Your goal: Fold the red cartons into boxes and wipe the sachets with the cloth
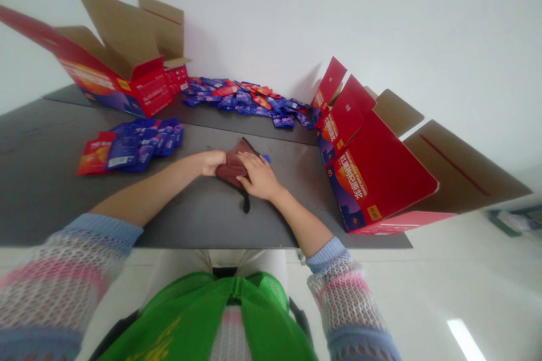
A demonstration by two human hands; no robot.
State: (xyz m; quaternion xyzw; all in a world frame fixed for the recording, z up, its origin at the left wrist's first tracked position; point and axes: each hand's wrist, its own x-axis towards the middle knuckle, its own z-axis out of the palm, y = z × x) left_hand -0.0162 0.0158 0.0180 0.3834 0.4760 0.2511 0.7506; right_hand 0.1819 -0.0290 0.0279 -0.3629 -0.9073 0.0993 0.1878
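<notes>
A brown, soft folded item with dark edging, like a cloth pouch (232, 170), lies on the grey table in front of me. My left hand (213, 163) grips its left side, with the fingertips partly hidden by it. Across its top right rests my right hand (257, 175), fingers stretched out and lying flat on the fabric. A dark strap end (246, 204) hangs from the lower edge toward me. Just past my right fingers a small bit of something blue (266, 158) shows; the rest is hidden.
To the left lie fanned blue sachets (146, 141) and a red-orange sachet (96, 153). A long heap of blue and red sachets (243, 97) lines the wall. Open red cartons stand back left (148, 93) and right (372, 175). The table's front edge (220, 247) is near my body.
</notes>
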